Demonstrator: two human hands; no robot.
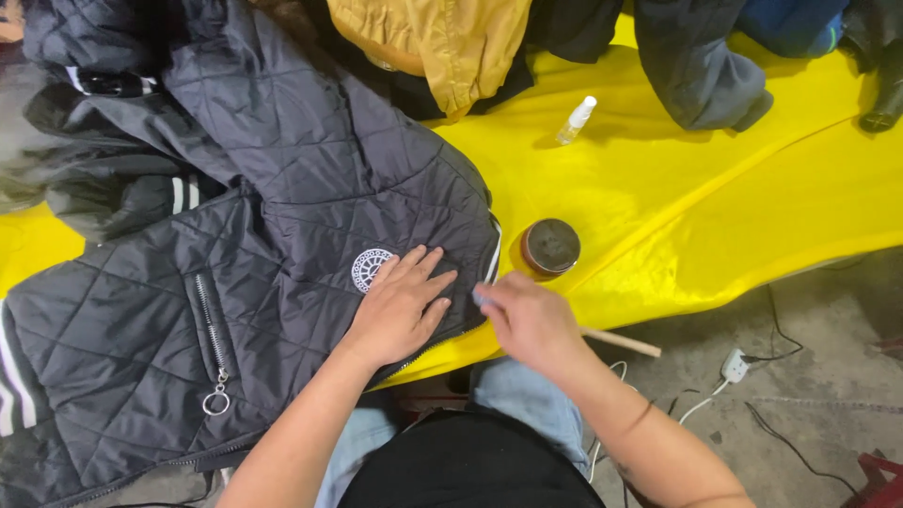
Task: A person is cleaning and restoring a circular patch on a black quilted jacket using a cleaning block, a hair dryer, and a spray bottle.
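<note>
A black quilted jacket lies spread over a yellow sheet. It has a round white emblem on the chest and a zip pocket with a ring pull. My left hand rests flat on the jacket just right of the emblem, fingers apart. My right hand is at the jacket's front edge, fingers pinched on something small and pale that I cannot make out. A thin wooden stick pokes out from behind my right hand.
A small round tin with a dark lid sits on the yellow sheet beside the jacket. A small clear spray bottle lies farther back. More jackets, yellow and dark, are piled along the back. Cables and a white plug lie on the concrete floor.
</note>
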